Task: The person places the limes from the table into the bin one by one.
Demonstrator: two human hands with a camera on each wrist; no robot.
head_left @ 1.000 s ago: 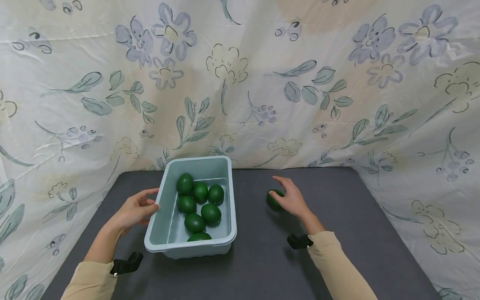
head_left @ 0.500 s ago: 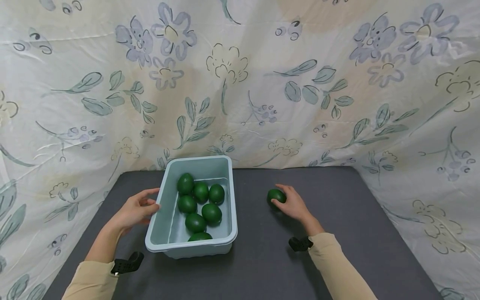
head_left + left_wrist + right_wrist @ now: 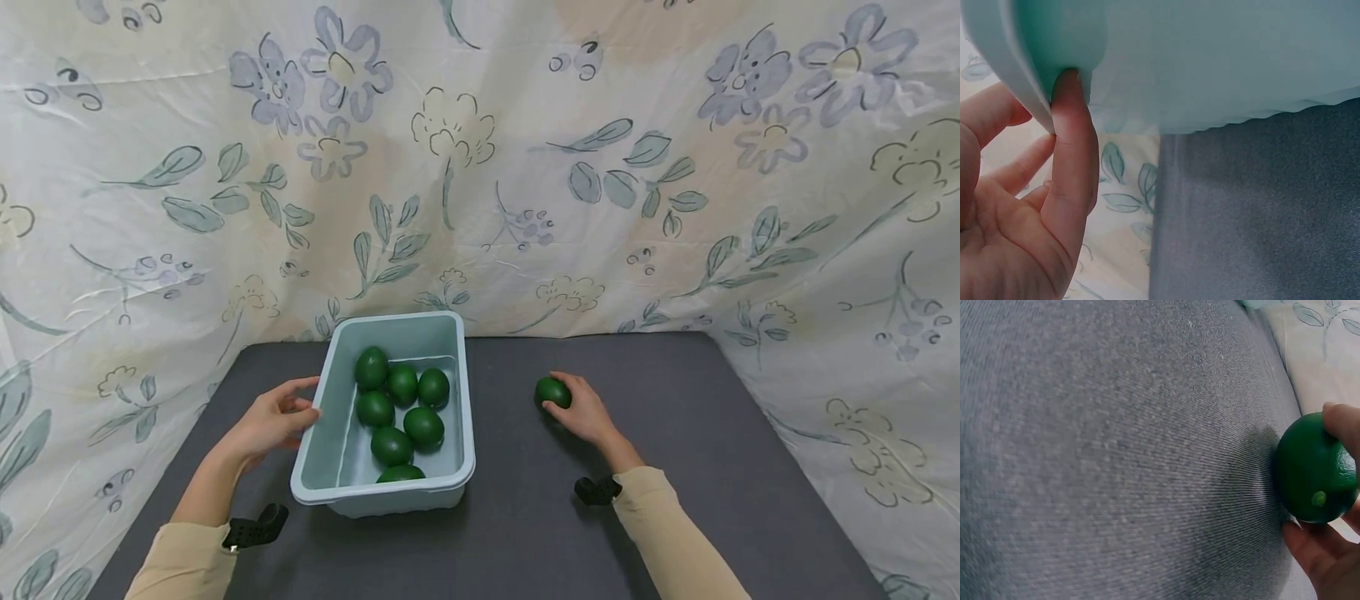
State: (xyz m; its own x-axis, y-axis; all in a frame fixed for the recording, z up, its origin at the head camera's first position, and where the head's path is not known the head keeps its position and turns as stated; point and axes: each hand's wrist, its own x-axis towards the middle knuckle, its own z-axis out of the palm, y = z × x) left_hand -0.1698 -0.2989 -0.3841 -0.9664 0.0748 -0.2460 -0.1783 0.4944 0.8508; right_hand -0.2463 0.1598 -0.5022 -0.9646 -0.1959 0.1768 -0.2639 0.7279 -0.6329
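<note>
My left hand [image 3: 272, 418] pinches the left rim of a pale blue-green plastic bin [image 3: 467, 417]. In the left wrist view, the bin's edge [image 3: 1029, 81] lies between thumb and fingers. Inside the bin are several glossy dark green avocados [image 3: 392, 447]; the nearest is partly hidden by the front rim. To the right of the bin, my right hand [image 3: 588, 410] grips a single avocado [image 3: 551, 392] low over the table. The right wrist view shows this avocado [image 3: 1310, 465] with its pale stem spot, held between the thumb and the fingers.
A dark grey cloth covers the table [image 3: 517, 517]. Behind it and along both sides hangs a floral curtain [image 3: 480, 208], close to the table's back edge. Black straps [image 3: 255, 527] sit on both wrists.
My right hand has come down and closed around the single avocado, which has barely shifted. The left hand and the bin have stayed in place.
</note>
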